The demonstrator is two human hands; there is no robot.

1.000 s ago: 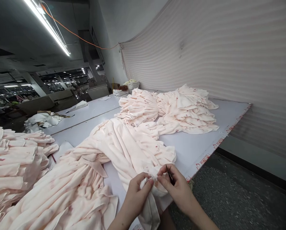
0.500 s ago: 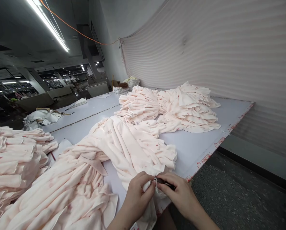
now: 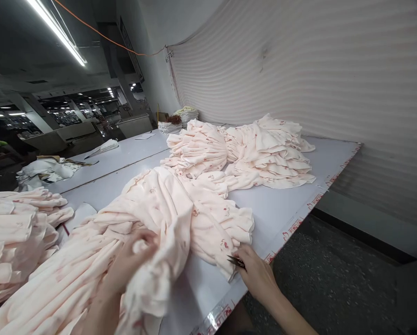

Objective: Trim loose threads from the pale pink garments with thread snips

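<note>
My left hand (image 3: 130,260) is closed on a pale pink printed garment (image 3: 166,218), gripping a fold of it over the long heap of the same fabric; the hand is blurred by motion. My right hand (image 3: 255,274) rests near the table's front edge, fingers closed around small dark thread snips (image 3: 237,261) whose tips point left at the hem of another pink piece (image 3: 222,232).
The white table (image 3: 281,209) has a taped front edge. A stack of pink pieces (image 3: 16,232) lies at the left and two fanned stacks (image 3: 264,153) at the back. A striped wall rises behind. Dark floor lies to the right.
My left hand has swung left, pulling a garment over the heap. My right hand has let go of the cloth edge and stayed near the table's edge with the snips.
</note>
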